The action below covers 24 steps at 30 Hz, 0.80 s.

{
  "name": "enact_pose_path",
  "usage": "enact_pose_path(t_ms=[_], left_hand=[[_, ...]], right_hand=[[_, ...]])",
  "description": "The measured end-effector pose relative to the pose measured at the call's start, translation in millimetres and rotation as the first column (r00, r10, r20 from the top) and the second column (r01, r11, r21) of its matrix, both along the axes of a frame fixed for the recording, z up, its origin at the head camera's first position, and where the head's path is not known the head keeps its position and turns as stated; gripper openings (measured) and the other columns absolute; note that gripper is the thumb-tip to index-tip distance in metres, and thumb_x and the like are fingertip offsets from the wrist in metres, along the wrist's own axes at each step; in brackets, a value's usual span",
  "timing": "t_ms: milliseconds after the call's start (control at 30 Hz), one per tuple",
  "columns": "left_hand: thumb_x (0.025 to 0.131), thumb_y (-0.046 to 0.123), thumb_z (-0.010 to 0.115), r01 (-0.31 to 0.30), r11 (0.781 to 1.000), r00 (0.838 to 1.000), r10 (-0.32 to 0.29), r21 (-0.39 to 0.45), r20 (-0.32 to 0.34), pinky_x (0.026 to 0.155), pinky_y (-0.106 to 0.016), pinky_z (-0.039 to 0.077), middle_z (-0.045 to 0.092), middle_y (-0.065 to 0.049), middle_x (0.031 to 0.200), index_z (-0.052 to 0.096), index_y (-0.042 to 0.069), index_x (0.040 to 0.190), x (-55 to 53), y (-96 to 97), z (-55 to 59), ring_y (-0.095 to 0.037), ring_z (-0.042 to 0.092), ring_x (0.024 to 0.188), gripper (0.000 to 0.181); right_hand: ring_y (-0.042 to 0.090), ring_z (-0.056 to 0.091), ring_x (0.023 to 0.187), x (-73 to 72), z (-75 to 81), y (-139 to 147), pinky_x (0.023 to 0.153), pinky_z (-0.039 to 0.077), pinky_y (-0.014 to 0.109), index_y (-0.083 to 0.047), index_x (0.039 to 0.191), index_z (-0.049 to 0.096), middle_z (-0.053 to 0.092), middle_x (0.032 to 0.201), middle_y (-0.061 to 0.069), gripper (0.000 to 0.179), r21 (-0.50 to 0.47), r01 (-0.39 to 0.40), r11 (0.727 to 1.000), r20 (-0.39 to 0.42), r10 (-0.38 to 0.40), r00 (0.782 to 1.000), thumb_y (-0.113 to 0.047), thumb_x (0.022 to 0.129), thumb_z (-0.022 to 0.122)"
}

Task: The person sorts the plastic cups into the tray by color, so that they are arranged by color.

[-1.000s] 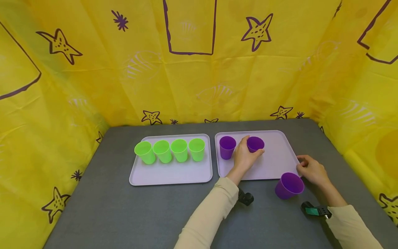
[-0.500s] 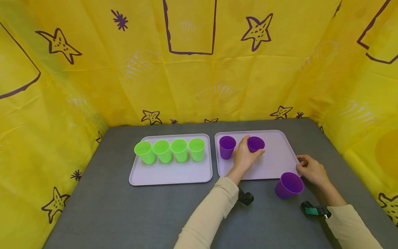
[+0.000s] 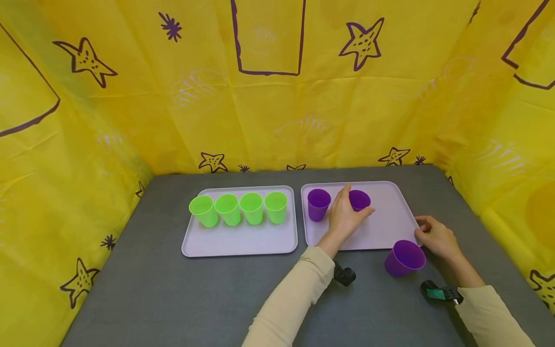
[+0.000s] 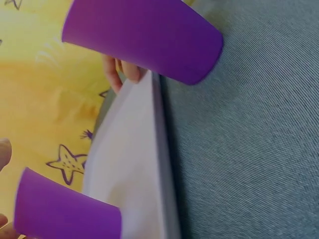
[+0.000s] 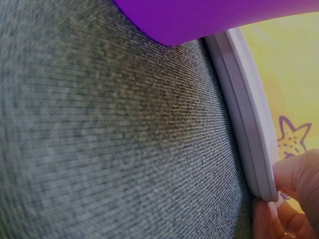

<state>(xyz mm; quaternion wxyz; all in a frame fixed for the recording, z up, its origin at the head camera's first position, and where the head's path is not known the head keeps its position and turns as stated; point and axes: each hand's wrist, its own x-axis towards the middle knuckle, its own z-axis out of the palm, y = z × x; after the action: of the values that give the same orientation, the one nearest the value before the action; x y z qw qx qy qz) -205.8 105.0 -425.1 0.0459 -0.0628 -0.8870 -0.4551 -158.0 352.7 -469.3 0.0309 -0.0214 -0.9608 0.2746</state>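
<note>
My left hand (image 3: 344, 219) is around the near side of a purple cup (image 3: 360, 198) that stands upright on the right-hand pale tray (image 3: 388, 226). Thumb and fingers are spread, and the left wrist view shows the thumb apart from this cup (image 4: 67, 209). A second purple cup (image 3: 318, 206) stands just left of the hand on the same tray. My right hand (image 3: 438, 239) pinches the near right corner of that tray; in the right wrist view the thumb lies on the rim (image 5: 254, 134) with fingers beneath. A third purple cup (image 3: 404, 260) stands on the table, before the right hand.
On the left, another pale tray (image 3: 238, 244) carries a row of several green cups (image 3: 251, 212). Both trays lie on a grey table (image 3: 182, 299). Yellow patterned cloth (image 3: 260, 120) hangs behind and at both sides.
My left hand's fingers and thumb have spread away from the purple cup, which stays in place on the tray. The right hand keeps its hold on the tray corner.
</note>
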Motion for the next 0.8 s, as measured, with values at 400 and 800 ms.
enact_pose_path(t_ms=[400,800], left_hand=[[0.073,0.043,0.073,0.124,0.991,0.985,-0.13,-0.054,-0.117,0.104,-0.038,0.039,0.038,0.001,0.144,0.035,0.02,0.141,8.9,-4.2,26.1,-0.017,0.037,0.132,0.082],[0.076,0.047,0.07,0.296,0.947,0.926,-0.316,-0.122,-0.205,0.103,-0.03,0.039,0.038,0.006,0.144,0.034,0.021,0.142,30.0,-10.7,41.7,-0.011,0.04,0.128,0.08]], right_hand=[[0.016,0.051,0.066,-0.4,-0.2,1,0.055,0.035,0.026,0.003,0.117,0.053,0.062,0.081,0.011,0.038,0.003,0.001,1.0,-0.018,0.0,1.0,-0.015,0.083,0.052],[0.015,0.052,0.065,0.2,0.0,-1,0.054,0.036,0.026,0.003,0.116,0.053,0.062,0.079,0.009,0.038,0.013,0.007,1.0,-0.012,-0.007,1.0,-0.016,0.083,0.054]])
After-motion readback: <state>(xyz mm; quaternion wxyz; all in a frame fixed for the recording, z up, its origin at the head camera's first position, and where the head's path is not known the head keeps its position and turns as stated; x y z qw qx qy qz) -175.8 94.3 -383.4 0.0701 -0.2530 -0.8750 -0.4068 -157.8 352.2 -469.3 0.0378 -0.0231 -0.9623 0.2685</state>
